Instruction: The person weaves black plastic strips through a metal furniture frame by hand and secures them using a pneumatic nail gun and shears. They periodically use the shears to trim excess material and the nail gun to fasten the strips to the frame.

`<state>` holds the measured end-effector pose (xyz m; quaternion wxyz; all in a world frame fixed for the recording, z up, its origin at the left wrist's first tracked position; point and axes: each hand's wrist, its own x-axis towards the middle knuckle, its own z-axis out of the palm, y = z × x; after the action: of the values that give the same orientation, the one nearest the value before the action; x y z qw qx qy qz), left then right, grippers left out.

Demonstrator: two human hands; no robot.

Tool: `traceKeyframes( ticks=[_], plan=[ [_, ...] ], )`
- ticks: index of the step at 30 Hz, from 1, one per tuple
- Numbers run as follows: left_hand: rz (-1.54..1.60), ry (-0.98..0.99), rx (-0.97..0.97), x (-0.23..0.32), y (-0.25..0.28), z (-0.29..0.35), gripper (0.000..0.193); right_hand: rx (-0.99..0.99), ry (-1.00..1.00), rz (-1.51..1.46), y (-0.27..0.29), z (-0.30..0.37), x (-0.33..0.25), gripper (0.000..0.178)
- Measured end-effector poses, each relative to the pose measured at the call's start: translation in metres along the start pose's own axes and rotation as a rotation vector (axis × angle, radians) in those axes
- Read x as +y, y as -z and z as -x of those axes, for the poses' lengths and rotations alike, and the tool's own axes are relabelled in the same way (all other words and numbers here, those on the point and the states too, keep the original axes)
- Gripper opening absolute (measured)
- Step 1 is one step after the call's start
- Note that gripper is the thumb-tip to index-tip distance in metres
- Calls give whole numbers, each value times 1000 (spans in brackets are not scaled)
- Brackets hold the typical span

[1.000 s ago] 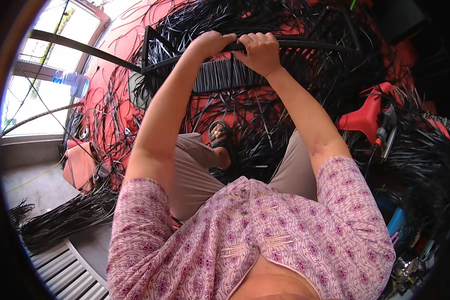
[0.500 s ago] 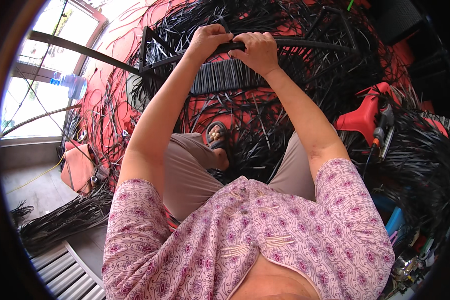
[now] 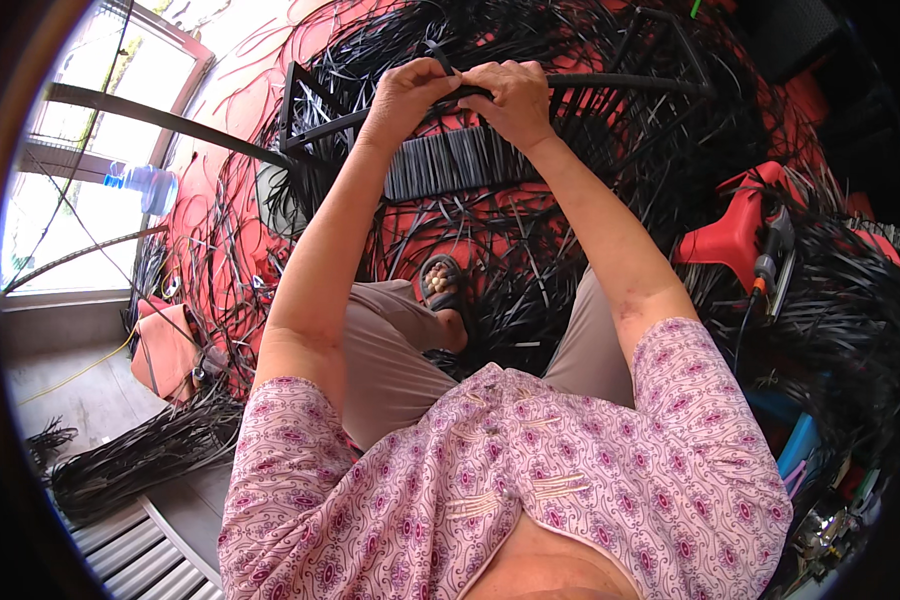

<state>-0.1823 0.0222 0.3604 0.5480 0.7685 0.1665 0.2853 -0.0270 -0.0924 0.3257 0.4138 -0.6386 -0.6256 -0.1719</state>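
Note:
Both hands are up at the top rail of a black chair-like frame (image 3: 625, 82), close together. My left hand (image 3: 407, 98) is closed with its fingertips pinched on a black flat strip (image 3: 436, 52), whose end sticks up above the rail. My right hand (image 3: 511, 100) curls over the rail just beside it, thumb underneath, fingertips meeting the left ones. What lies under the right fingers is partly hidden; the same black strip seems to run there. Below the rail hangs a panel of tightly set dark strips (image 3: 452, 163).
Loose black strips (image 3: 820, 340) cover much of the red floor sheet (image 3: 205, 225). At right a red plastic stool (image 3: 722, 243) has a corded hand tool (image 3: 770, 250) against it. A clear blue bottle (image 3: 150, 188), a pinkish bag-like thing (image 3: 165, 350) and a strip bundle (image 3: 140, 465) lie left.
My hands stay at the same part of the rail, the left hand tilting slightly and the fingertips drawing closer together. The view has shifted a little.

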Motion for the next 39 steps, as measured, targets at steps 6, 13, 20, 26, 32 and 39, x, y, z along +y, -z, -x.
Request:
traceKeyframes(
  ticks=[6, 13, 20, 26, 32, 39],
  plan=[
    [-595, -190, -32, -9, 14, -9, 26, 19, 35, -10, -3, -4, 5, 29],
    [-490, 84, -217, -1, 20, -17, 37, 30, 18, -5, -9, -10, 4, 28],
    [-501, -19, -169, -20, 20, -19, 37, -16, -3, -126, -6, -13, 14, 35],
    [-639, -53, -142, -1, 16, -13, 39, -222, -99, 249, 37, -10, 35, 52],
    [-623, -132, -143, 10, 0, -21, 36, -230, -218, 171, 66, -12, 59, 29],
    [-607, -33, -159, 48, -16, -31, 35, -101, -195, 101, 108, -22, 54, 29]
  ],
)
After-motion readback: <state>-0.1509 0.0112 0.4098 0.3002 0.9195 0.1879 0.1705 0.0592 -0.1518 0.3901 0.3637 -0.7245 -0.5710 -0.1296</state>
